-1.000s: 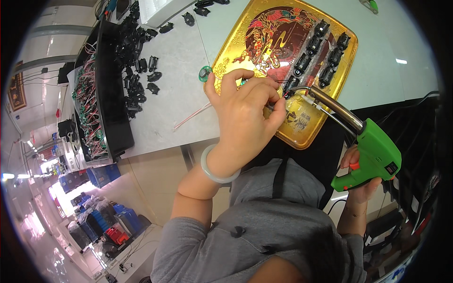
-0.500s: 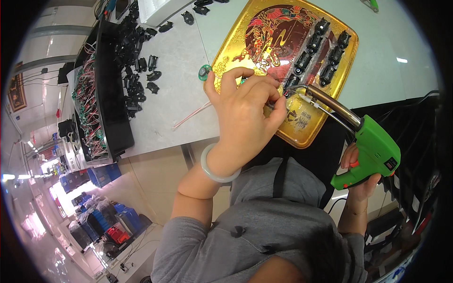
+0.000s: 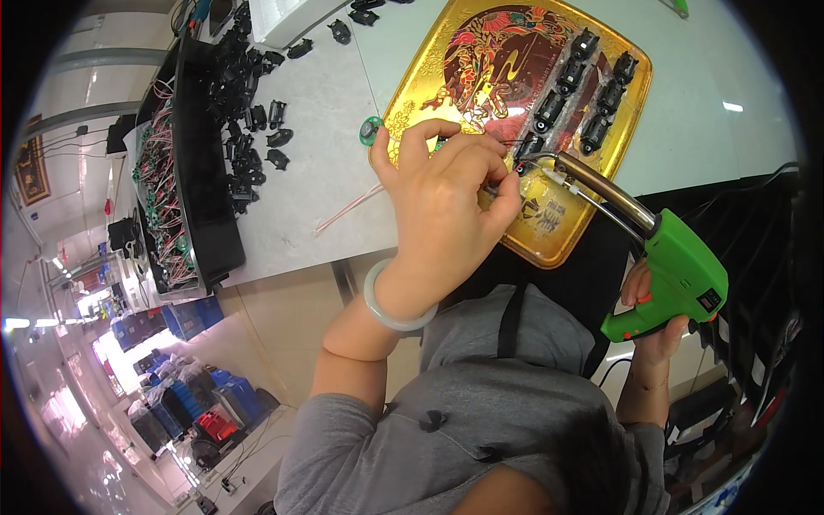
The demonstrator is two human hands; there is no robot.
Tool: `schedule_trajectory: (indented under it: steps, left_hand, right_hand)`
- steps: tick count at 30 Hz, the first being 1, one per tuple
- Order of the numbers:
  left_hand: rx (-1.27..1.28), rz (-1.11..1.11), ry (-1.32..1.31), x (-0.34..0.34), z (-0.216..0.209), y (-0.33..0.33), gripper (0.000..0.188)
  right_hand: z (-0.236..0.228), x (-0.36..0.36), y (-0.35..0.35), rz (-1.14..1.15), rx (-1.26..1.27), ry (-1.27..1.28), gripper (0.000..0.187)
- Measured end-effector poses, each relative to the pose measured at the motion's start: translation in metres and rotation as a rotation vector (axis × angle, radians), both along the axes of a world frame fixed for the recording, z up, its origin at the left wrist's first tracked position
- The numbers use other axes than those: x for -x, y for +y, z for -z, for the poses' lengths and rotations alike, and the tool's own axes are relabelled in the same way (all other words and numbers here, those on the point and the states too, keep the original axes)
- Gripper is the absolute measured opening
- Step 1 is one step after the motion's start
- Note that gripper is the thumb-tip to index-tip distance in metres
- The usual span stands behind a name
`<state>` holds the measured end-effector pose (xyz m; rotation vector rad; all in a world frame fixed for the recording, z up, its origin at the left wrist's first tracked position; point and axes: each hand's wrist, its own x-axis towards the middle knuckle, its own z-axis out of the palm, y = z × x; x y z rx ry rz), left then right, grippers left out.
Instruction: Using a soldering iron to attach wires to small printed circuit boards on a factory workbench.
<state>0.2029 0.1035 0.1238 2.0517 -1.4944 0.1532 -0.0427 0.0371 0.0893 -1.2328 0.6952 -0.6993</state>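
My right hand (image 3: 657,330) is wrapped round the handle of a green soldering gun (image 3: 687,270) with an orange trigger. Its metal barrel reaches left, and the thin tip meets the nearest small black plastic housing (image 3: 522,161) on a gold tray (image 3: 562,249). At that same spot, the thumb and forefinger of my left hand (image 3: 446,202) are pinched on a thin wire, mostly hidden by the fingers. Beside my left little finger is a round green circuit board (image 3: 371,131). Red and white wires (image 3: 350,210) stick out from behind this hand. Two rows of black housings (image 3: 592,133) lie on the tray.
A black bin (image 3: 202,197) of green boards and wires stands at the left table edge. Loose black housings (image 3: 245,163) are heaped beside it. A white box (image 3: 292,19) sits at the back, and a green-handled tool (image 3: 680,9) at the far right.
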Motion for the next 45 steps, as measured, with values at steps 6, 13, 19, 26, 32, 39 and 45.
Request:
schedule_trajectory:
  steps: [6, 13, 19, 26, 32, 39, 45]
  left_hand:
    - [-0.004, -0.002, -0.001, 0.0, 0.0, 0.0, 0.011]
    - [-0.004, -0.006, -0.002, 0.001, 0.0, 0.0, 0.01]
    - [-0.072, -0.025, 0.03, 0.001, -0.003, 0.002, 0.008]
    - [-0.042, -0.032, 0.043, 0.003, -0.006, 0.0, 0.009]
    - [-0.055, -0.021, 0.062, 0.005, -0.009, 0.001, 0.009]
    - [-0.074, -0.05, 0.074, 0.007, -0.01, 0.001, 0.009]
    - [-0.081, -0.049, 0.085, 0.006, -0.01, 0.0, 0.009]
  right_hand:
    - [0.001, 0.0, 0.0, -0.004, 0.004, -0.005, 0.068]
    - [-0.006, 0.001, -0.001, 0.039, -0.022, -0.013, 0.077]
    - [-0.013, 0.012, -0.024, 0.126, -0.018, -0.258, 0.073]
    - [-0.039, 0.034, -0.096, 0.2, 0.342, -0.065, 0.058]
    - [-0.042, -0.013, -0.177, 0.191, 1.066, 0.584, 0.055]
    - [-0.034, -0.058, -0.233, 0.097, 1.255, 0.925, 0.047]
    - [-0.034, -0.062, -0.237, 0.072, 1.218, 1.002, 0.047]
